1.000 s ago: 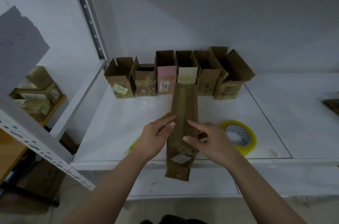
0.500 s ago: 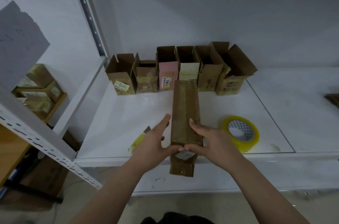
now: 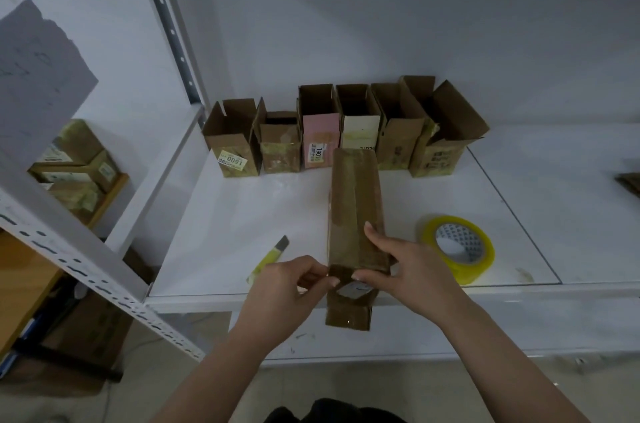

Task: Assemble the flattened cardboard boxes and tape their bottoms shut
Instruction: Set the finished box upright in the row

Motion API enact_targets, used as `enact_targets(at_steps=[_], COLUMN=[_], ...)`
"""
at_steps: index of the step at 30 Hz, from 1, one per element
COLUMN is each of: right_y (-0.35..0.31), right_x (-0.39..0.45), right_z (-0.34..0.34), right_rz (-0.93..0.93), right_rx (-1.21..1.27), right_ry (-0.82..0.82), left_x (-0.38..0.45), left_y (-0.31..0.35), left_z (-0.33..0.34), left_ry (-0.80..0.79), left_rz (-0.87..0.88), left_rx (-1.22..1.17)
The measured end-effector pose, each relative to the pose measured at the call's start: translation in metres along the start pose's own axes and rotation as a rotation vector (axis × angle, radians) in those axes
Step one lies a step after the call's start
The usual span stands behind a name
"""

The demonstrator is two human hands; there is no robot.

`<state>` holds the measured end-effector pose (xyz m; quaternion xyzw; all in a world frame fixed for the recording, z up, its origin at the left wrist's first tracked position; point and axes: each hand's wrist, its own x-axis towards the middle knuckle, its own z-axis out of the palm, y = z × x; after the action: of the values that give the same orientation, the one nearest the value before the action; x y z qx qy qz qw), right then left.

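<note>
A long brown box (image 3: 355,214) lies across the front edge of the shelf (image 3: 225,225), its near end hanging past the edge. The left hand (image 3: 287,287) pinches that end's corner; the right hand (image 3: 405,263) clasps the side, fingers curled over the top. Pressed unevenly, the box could buckle or slide off, since little holds the overhanging end. The tape roll (image 3: 459,249) waits beside the right hand.
</note>
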<state>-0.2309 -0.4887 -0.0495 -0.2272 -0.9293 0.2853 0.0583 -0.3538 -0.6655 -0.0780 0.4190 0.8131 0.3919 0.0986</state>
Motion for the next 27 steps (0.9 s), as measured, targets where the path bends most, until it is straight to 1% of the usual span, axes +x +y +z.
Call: enact_targets(at_steps=[3, 8, 10, 14, 16, 18, 20, 21, 24, 25, 26, 27], right_y=[0.0, 0.003, 0.003, 0.007, 0.01, 0.01, 0.005, 0.003, -0.004, -0.005, -0.004, -0.003], right_x=[0.001, 0.0, 0.0, 0.0, 0.0, -0.002, -0.005, -0.006, -0.012, -0.013, -0.013, -0.014], right_z=[0.0, 0.001, 0.001, 0.0, 0.0, 0.001, 0.001, 0.001, -0.006, -0.007, -0.007, -0.004], right_rz=[0.006, 0.01, 0.008, 0.017, 0.016, 0.004, 0.01, 0.044, 0.214, 0.23, 0.207, 0.177], right_rx=[-0.028, -0.004, -0.004, 0.013, 0.003, -0.004, -0.057, -0.095, -0.272, -0.342, -0.372, -0.352], right_ry=[-0.004, -0.03, -0.042, -0.07, -0.098, -0.103, -0.084, -0.058, 0.067, 0.078, 0.083, 0.084], left_x=[0.002, 0.021, 0.026, 0.029, 0.029, 0.03, 0.031, 0.032, 0.037, 0.039, 0.04, 0.041], left_y=[-0.007, -0.001, 0.001, 0.0, -0.005, -0.01, -0.014, -0.015, -0.014, -0.014, -0.014, -0.014], left_z=[-0.015, -0.018, -0.01, 0.0, 0.003, 0.004, 0.003, 0.002, -0.001, -0.002, -0.002, -0.002], left_ry=[-0.093, -0.125, -0.133, -0.088, -0.114, -0.148, -0.174, -0.181, -0.191, -0.195, -0.202, -0.207], left_rz=[0.042, 0.01, 0.027, 0.103, 0.197, 0.245, 0.199, 0.176, 0.154, 0.145, 0.134, 0.12], left_rx=[-0.045, -0.06, 0.012, 0.085, 0.158, 0.124, -0.001, -0.053, -0.072, -0.067, -0.063, -0.064])
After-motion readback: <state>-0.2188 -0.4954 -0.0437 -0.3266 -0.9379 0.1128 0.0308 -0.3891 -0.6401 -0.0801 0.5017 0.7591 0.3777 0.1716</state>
